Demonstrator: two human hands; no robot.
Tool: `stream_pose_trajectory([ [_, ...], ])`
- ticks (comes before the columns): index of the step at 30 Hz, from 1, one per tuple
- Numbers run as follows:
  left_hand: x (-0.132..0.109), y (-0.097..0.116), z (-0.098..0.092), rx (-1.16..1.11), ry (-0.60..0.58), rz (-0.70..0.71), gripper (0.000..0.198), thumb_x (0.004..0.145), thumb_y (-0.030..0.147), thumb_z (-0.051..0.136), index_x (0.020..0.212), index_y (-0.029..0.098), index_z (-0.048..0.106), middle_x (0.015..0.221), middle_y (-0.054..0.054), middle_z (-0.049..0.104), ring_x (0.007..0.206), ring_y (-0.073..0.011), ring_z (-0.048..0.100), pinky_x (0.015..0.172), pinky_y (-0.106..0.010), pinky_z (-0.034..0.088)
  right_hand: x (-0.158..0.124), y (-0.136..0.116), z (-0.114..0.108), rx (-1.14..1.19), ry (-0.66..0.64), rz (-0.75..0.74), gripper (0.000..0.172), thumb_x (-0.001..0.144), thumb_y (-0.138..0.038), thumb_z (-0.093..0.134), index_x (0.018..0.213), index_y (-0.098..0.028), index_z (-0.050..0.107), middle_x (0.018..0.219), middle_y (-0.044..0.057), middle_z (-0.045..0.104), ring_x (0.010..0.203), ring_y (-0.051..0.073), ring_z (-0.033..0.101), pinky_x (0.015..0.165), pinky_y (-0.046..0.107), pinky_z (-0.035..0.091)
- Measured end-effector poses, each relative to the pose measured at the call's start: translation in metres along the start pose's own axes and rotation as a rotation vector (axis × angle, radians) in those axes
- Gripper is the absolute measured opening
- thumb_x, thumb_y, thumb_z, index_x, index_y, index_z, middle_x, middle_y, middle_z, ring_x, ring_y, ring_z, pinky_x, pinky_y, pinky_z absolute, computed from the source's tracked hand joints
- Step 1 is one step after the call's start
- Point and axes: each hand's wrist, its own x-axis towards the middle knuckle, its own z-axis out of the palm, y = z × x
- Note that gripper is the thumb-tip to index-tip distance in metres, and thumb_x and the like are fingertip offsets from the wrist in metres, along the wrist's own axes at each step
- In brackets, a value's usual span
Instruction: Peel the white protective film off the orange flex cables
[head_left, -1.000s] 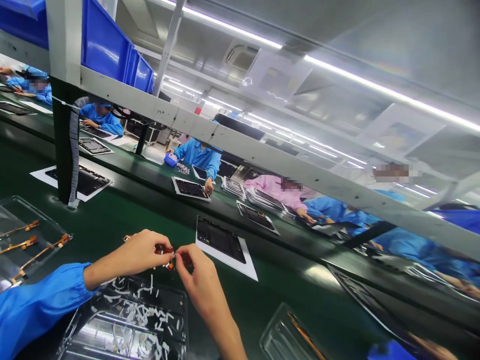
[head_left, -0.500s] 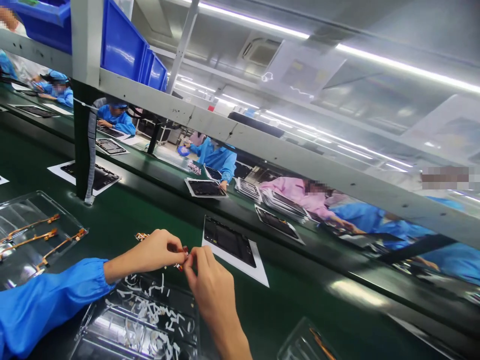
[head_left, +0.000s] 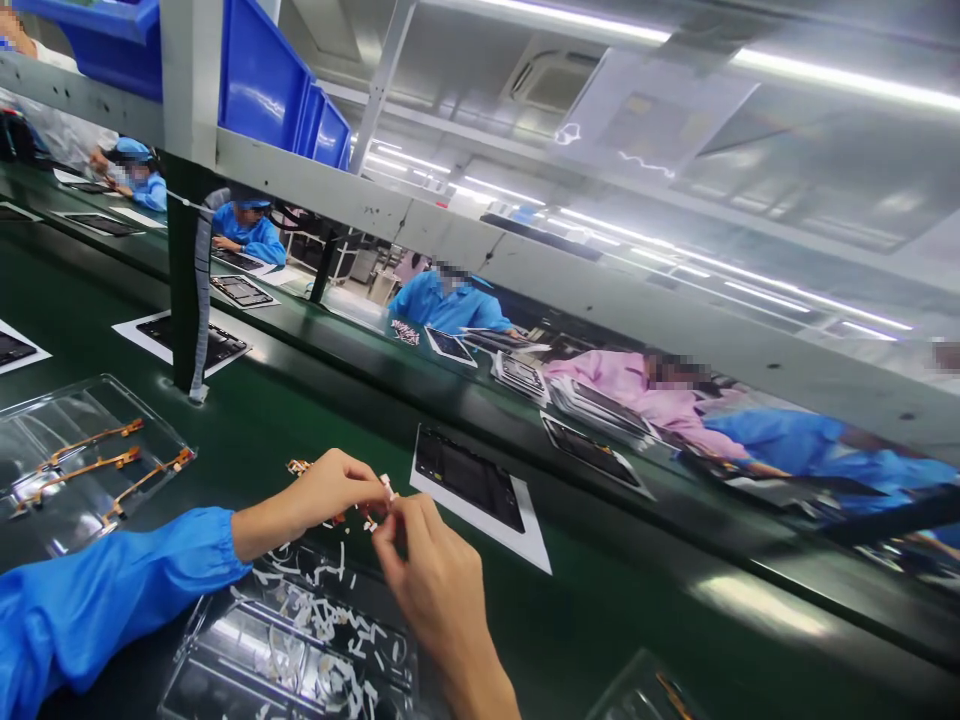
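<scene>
Green worktop (head_left: 615,600) of an assembly line, co-workers in blue along the far side. Left hand (head_left: 322,492) and right hand (head_left: 431,570) meet over a clear tray (head_left: 225,660) littered with white peeled strips (head_left: 315,615), so many pieces look done; three orange flex cables (head_left: 97,462) wait in another tray. Fingers of both hands are pinched on a small flex part (head_left: 379,500), a white tab at the fingertips.

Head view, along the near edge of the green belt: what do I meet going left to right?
Clear tray with orange strips → left hand → right hand → dark panel on white sheet.
</scene>
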Motion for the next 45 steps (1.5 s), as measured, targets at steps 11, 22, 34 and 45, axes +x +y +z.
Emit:
stream_pose_trajectory([
  [11,-0.003,0.009,-0.009,0.135,-0.039,0.135,0.046,0.084,0.054,0.068,0.094,0.012,0.082,0.081,-0.006,0.076,0.072,-0.0194,0.064,0.057,-0.024,0.041,0.006,0.014,-0.017,0.440,-0.041,0.229,0.015,0.102,-0.027,0.051,0.102,-0.022,0.065,0.091,0.005,0.068,0.065,0.015,0.064,0.061,0.026,0.050],
  [22,-0.013,0.012,0.003,0.252,0.001,0.235,0.024,0.081,0.036,0.071,0.088,0.014,0.077,0.081,-0.002,0.073,0.071,-0.0152,0.062,0.062,-0.023,0.043,0.007,0.017,-0.012,0.707,-0.135,0.514,0.027,0.097,-0.043,0.056,0.085,-0.021,0.065,0.072,0.002,0.067,0.061,0.017,0.063,0.061,0.026,0.051],
  [34,-0.022,0.019,0.004,0.527,0.105,0.307,0.012,0.076,0.023,0.067,0.082,0.018,0.077,0.081,0.000,0.073,0.075,-0.0165,0.065,0.063,-0.025,0.039,0.003,0.007,-0.006,0.652,-0.138,0.481,0.022,0.096,-0.037,0.054,0.085,-0.021,0.063,0.075,0.002,0.067,0.063,0.016,0.062,0.060,0.026,0.048],
  [45,-0.025,0.022,0.005,0.526,0.079,0.317,0.012,0.075,0.023,0.071,0.084,0.019,0.078,0.083,0.001,0.074,0.078,-0.0156,0.068,0.066,-0.023,0.042,0.003,0.005,-0.008,0.582,-0.107,0.422,0.022,0.097,-0.035,0.052,0.085,-0.021,0.062,0.074,0.001,0.066,0.060,0.014,0.061,0.056,0.024,0.048],
])
